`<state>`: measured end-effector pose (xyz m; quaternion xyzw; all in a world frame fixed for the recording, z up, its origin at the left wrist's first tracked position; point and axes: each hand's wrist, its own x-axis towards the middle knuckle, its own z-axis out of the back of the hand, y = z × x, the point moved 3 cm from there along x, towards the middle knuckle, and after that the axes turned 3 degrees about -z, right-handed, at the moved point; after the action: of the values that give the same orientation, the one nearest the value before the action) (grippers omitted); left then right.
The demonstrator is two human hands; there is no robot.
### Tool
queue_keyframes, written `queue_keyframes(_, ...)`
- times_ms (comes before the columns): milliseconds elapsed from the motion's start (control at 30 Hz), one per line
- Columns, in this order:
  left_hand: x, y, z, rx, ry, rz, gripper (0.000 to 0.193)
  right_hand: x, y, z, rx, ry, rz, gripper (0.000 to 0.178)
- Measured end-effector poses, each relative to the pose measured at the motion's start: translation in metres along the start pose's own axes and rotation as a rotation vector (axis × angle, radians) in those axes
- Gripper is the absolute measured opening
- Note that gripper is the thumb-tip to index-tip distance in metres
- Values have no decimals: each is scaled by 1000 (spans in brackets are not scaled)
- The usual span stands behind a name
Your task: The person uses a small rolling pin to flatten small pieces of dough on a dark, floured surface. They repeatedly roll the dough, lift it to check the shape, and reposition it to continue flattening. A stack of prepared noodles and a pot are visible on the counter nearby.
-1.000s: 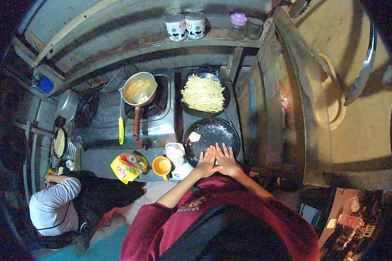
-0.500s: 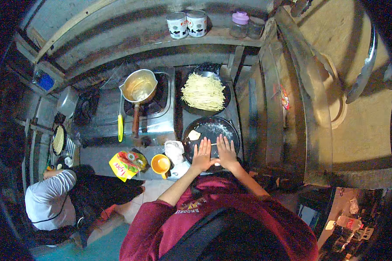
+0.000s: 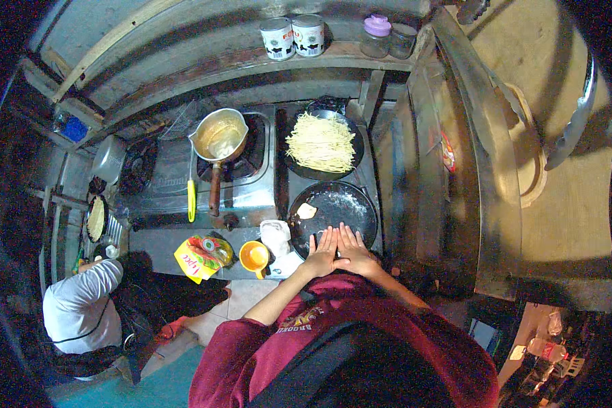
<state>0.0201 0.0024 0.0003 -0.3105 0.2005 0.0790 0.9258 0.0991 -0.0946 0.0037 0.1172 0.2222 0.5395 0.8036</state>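
Both hands lie flat, side by side, on the near part of a round black tray dusted with white flour. My left hand has its fingers stretched forward. My right hand lies close against it, fingers also straight, thumbs meeting. Anything under the palms is hidden. A small pale lump of dough sits on the tray, ahead of my left fingertips. Behind the tray, a dark round pan carries a heaped pile of thin pale dough strands.
A saucepan rests on the stove, a yellow-handled tool beside it. Left of the tray stand a white plastic bag, an orange mug and a yellow pouch. Another person sits at far left.
My hands have slid back toward me and closer together, toward the tray's near edge. A thin strand seen between them before is now out of sight.
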Motion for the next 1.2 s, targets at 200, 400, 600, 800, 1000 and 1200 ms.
queue_keyframes(200, 30, 17, 11, 106, -319, 18, 110, 40, -12, 7, -138, -204, -67, 77)
queue_keyframes(400, 4, 5, -1, 105, -73, 88, 108, 9, -8, 2, -150, 51, -130, 94)
queue_keyframes(600, 21, 20, 7, 211, -412, 62, 105, 34, -12, 13, -215, -114, -143, 98)
queue_keyframes(800, -4, -1, 16, 273, -59, 187, 106, 2, -1, 18, -169, 110, -215, 100)
queue_keyframes(1000, 5, 23, -4, 75, -362, 89, 110, 8, -5, 23, -103, -12, -239, 99)
queue_keyframes(1200, 3, 1, 17, -59, -425, -119, 106, 11, 9, 35, -20, -4, -112, 85)
